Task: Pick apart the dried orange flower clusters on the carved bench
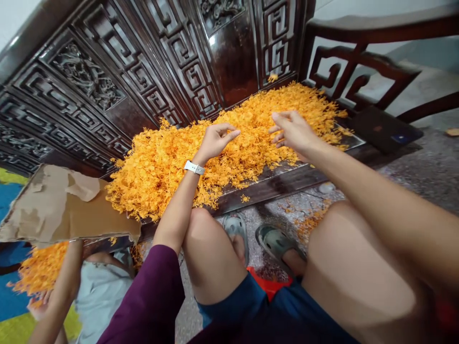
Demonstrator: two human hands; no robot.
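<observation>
A long heap of yellow-orange, frilly plastic pieces (168, 162) covers the seat of a dark carved wooden bench. My left hand (217, 139), with a white watch band on its wrist, is over the middle of the heap. Its thumb and fingertips come close together in a pinch, and anything between them is too small to make out. Farther right, my right hand (292, 131) hovers above the pile with its fingers apart and nothing visible in them. One loose yellow piece (273, 78) shows against the backrest beyond that hand.
A dark flat device (387, 128) lies at the bench's right end. At left, a torn cardboard piece (46, 205) partly covers another person's area; that person's hand (41, 303) is by more yellow pieces. Scattered pieces (311, 222) lie on the speckled floor near my sandals (276, 242).
</observation>
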